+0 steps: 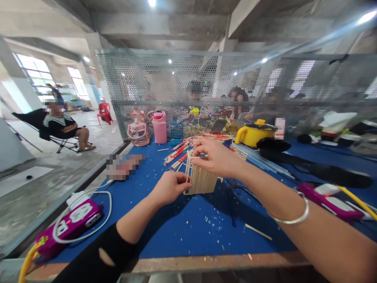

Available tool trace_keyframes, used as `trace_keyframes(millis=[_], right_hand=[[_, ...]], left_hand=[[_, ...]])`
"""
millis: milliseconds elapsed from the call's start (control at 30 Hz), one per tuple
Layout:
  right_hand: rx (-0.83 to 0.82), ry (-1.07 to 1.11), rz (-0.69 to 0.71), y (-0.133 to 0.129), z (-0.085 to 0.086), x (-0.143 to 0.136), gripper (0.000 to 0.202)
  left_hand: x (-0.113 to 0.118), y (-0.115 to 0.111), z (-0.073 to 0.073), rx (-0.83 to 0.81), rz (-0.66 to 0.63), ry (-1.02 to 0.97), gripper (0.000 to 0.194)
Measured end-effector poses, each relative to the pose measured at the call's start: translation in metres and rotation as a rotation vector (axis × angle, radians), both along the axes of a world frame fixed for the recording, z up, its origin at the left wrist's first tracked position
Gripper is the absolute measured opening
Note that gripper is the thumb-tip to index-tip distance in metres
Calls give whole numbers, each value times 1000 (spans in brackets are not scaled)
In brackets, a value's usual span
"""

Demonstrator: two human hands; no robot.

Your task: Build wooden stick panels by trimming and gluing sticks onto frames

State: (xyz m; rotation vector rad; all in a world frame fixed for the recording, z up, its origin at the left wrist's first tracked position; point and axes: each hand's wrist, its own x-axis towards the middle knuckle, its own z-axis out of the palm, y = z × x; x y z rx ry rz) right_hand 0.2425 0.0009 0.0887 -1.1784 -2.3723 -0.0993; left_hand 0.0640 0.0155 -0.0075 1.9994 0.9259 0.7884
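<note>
A small box-like structure of pale wooden sticks (204, 181) stands upright on the blue table, its sticks set side by side as a wall. My left hand (169, 186) is closed at its lower left edge, with thumb and fingers pinching a stick there. From above, my right hand (216, 157), with a silver bangle on its wrist, is closed at the upper left corner. Its palm and fingers hide part of the top. Behind the hands lie several chopsticks in red-printed wrappers (178, 154). One loose stick (258, 232) rests nearer the front edge.
A yellow electric pot (255, 133) and clear glue sticks (265, 163) lie at the right. Purple power strips (70, 224) flank both sides. Pink bottles (160, 127) stand before a perforated metal screen (141, 82), with people behind it. Another person sits in a folding chair (32, 124).
</note>
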Motion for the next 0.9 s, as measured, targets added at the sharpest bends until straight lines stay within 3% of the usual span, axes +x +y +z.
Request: trace_keyframes(millis=[467, 633, 700, 833, 900], right_hand=[[28, -13, 10, -1, -1, -2, 16], [82, -44, 49, -5, 7, 7, 20], [122, 43, 44, -8, 12, 13, 24], [287, 412, -103, -11, 10, 22, 19], [306, 405, -112, -11, 6, 22, 15]], left_hand=[[4, -2, -3, 17, 75, 39, 18], [4, -3, -1, 14, 80, 38, 19], [5, -3, -1, 6, 77, 38, 19], [5, -3, -1, -2, 75, 38, 19], [5, -4, -1, -7, 68, 36, 18]])
